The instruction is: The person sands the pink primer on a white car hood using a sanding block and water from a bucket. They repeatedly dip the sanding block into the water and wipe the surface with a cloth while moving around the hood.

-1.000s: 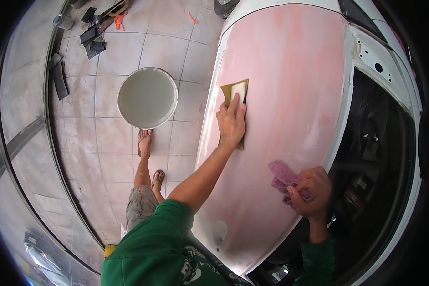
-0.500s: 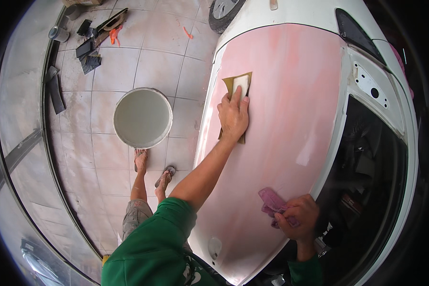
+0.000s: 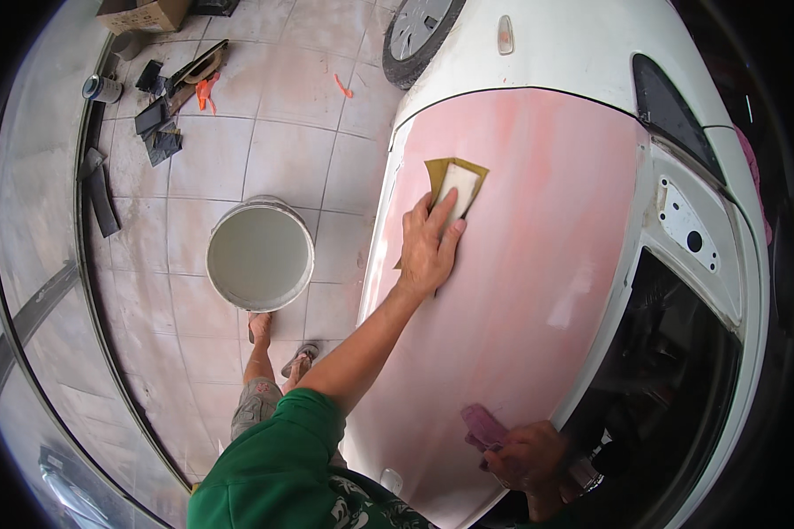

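My left hand (image 3: 428, 251) presses a pale sanding block (image 3: 457, 187) wrapped in olive-brown sandpaper (image 3: 478, 174) against a car door panel (image 3: 503, 291). Its fingers lie along the block, with the thumb at the right side. Pink and whitish streaks cover the panel, and its surface looks sanded. Nearer to me, my right hand (image 3: 531, 454) is closed on a crumpled purple cloth (image 3: 481, 423) by the panel's lower right edge, beside the window opening. Part of that cloth is hidden under the fingers.
Left of the car, a bucket (image 3: 221, 286) of cloudy water stands on the tiled floor (image 3: 207, 159). Dark sheets (image 3: 163, 145), an orange scrap (image 3: 205, 92), a can (image 3: 102, 89) and a cardboard box (image 3: 154, 15) lie farther off. A glass wall (image 3: 35, 194) borders the left.
The view has shifted, so the scene sits lower. My left hand has slid the block slightly farther along the panel and turned it clockwise. My right hand and the cloth are nearer to me.
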### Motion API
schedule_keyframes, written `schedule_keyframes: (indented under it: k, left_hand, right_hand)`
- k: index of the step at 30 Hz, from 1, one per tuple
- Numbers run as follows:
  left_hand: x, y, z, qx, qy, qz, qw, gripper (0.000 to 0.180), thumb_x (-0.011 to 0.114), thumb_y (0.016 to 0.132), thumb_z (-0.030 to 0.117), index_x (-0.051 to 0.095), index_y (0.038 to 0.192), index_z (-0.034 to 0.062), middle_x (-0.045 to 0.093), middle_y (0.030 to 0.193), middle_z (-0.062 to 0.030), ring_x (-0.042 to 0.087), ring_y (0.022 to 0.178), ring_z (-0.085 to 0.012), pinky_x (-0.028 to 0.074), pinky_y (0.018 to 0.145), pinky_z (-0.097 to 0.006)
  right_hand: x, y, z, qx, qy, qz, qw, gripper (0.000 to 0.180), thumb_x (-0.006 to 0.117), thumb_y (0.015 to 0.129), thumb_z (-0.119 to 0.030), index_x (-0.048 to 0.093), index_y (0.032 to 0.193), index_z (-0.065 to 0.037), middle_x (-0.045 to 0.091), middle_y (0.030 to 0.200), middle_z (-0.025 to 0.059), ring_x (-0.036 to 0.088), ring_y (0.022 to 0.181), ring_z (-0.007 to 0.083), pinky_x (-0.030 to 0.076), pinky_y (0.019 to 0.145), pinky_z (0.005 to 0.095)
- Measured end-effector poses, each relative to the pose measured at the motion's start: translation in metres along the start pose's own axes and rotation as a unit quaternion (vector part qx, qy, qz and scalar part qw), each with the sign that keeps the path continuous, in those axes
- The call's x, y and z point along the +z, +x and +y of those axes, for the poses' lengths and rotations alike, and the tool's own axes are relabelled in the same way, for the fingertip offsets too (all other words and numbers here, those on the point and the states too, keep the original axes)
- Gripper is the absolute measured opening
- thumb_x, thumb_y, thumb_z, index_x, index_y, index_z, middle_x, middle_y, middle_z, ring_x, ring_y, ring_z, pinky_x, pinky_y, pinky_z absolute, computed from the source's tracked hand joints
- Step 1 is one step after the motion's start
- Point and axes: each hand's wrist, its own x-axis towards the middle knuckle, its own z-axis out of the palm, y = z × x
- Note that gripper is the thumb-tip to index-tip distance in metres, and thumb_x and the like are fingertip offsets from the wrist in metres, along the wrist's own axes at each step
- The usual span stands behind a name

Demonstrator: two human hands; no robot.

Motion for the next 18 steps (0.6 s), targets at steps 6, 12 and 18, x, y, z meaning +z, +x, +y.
schedule_keyframes:
  k: [6,12,18]
  left_hand:
    - [-0.032,0.002,-0.019,0.134,-0.026,-0.077,0.988,0.052,0.067,0.105,0.02,0.058,0.155,0.0134,0.044,0.162,-0.0264,0.047,0.141,-0.0448,0.04,0.119,-0.053]
    - [-0.022,0.14,-0.079,0.147,-0.072,-0.08,0.983,0.071,0.074,0.102,0.033,0.044,0.162,0.0105,0.052,0.155,-0.0251,0.05,0.139,-0.0419,0.04,0.119,-0.05]
    - [-0.013,0.15,-0.051,0.053,-0.123,-0.028,0.991,0.099,0.082,0.093,0.052,0.036,0.165,0.0012,0.051,0.156,-0.027,0.051,0.142,-0.0377,0.043,0.117,-0.046]
  right_hand:
    - [0.007,-0.005,0.01,-0.033,0.034,0.005,0.999,0.03,0.091,0.083,-0.036,0.064,0.084,-0.021,0.068,0.083,-0.0008,0.065,0.071,0.0212,0.049,0.064,0.0371]
    - [0.005,-0.003,0.01,-0.034,-0.006,-0.014,0.999,0.027,0.089,0.085,-0.035,0.066,0.081,-0.021,0.069,0.079,-0.0018,0.064,0.064,0.0188,0.047,0.064,0.0363]
    - [-0.008,0.027,-0.017,0.028,0.012,-0.028,0.999,0.026,0.096,0.075,-0.019,0.072,0.087,-0.018,0.077,0.095,0.0043,0.075,0.086,0.028,0.057,0.073,0.041]
